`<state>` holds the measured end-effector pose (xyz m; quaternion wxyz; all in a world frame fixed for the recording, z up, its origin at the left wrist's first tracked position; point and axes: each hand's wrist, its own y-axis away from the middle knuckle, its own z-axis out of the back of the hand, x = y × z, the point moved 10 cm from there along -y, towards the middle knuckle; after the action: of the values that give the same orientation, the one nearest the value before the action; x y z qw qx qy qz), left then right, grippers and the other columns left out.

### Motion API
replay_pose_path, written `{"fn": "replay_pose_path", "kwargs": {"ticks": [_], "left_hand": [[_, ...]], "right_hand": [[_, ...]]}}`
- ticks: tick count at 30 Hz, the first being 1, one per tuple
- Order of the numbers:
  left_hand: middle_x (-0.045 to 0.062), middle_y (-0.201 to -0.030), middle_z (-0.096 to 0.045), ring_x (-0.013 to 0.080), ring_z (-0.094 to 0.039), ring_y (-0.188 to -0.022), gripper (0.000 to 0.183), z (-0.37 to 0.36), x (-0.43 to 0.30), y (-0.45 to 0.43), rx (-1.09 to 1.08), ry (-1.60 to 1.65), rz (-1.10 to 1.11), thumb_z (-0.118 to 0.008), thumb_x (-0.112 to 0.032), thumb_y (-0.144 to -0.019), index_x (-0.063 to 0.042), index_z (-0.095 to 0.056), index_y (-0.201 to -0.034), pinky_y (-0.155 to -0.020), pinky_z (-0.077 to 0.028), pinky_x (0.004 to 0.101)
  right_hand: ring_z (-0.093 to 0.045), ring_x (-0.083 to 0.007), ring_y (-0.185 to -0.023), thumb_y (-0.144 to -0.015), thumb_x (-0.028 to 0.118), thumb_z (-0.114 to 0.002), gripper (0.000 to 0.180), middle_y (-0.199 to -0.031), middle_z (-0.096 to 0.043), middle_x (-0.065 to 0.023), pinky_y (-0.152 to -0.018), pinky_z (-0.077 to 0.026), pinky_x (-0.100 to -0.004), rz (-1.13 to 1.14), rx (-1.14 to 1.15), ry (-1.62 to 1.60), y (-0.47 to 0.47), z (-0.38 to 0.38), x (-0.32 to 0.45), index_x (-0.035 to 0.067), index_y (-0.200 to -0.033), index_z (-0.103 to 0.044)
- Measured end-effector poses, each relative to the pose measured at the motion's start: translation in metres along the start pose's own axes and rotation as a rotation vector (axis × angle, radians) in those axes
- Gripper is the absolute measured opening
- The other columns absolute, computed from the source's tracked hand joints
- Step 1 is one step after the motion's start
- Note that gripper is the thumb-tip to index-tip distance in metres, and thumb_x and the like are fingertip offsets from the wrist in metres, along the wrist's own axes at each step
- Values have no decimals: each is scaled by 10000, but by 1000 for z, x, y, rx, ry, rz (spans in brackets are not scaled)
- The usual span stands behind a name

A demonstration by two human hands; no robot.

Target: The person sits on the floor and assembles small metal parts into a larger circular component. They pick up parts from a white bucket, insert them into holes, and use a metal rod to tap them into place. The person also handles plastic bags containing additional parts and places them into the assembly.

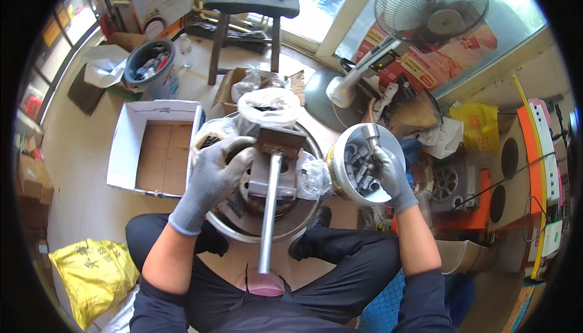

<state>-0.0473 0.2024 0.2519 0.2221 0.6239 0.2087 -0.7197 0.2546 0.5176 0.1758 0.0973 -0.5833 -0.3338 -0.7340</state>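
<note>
My right hand (pixel 389 169), in a grey work glove, grips a short metal cylindrical part (pixel 372 133) over a white bucket (pixel 397 135) holding several metal sockets or sleeves (pixel 360 169). My left hand (pixel 223 164), gloved alike, hovers beside the metal stand with fingers curled and apart; no object shows in it. Between the hands, a long metal tube (pixel 271 214) points towards me from a rusty metal block (pixel 281 141) on the stand. A bag with dark small parts (pixel 212 139) lies partly behind my left hand. A clear plastic bag (pixel 313 176) hangs at the stand's right side.
An open white cardboard box (pixel 123 151) stands at the left. Behind the stand are a lined tub (pixel 268 105) and a dark stool (pixel 253 3). A standing fan (pixel 432 9) is at the back right, a filled bin (pixel 150 66) at the back left, a yellow sack (pixel 93 278) at the lower left.
</note>
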Motion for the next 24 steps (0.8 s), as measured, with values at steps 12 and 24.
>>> {"fn": "replay_pose_path", "kwargs": {"ticks": [12, 24], "left_hand": [[87, -1061, -682, 168, -704, -925, 322, 21, 1, 22, -151, 812, -14, -557, -262, -1089, -39, -546, -1320, -836, -601, 315], [40, -943, -671, 101, -673, -769, 257, 71, 23, 24, -284, 809, 144, -637, -233, -1034, -28, -600, -1185, -692, -570, 233]], "right_hand": [[-698, -242, -963, -923, 166, -759, 295, -990, -734, -107, -916, -538, -356, 927, 382, 637, 131, -290, 152, -19, -1150, -731], [-701, -276, -882, -889, 391, -684, 379, -1006, -760, -152, -801, -559, -386, 624, 561, 1574, -198, -336, 6, 65, -1063, -769]]}}
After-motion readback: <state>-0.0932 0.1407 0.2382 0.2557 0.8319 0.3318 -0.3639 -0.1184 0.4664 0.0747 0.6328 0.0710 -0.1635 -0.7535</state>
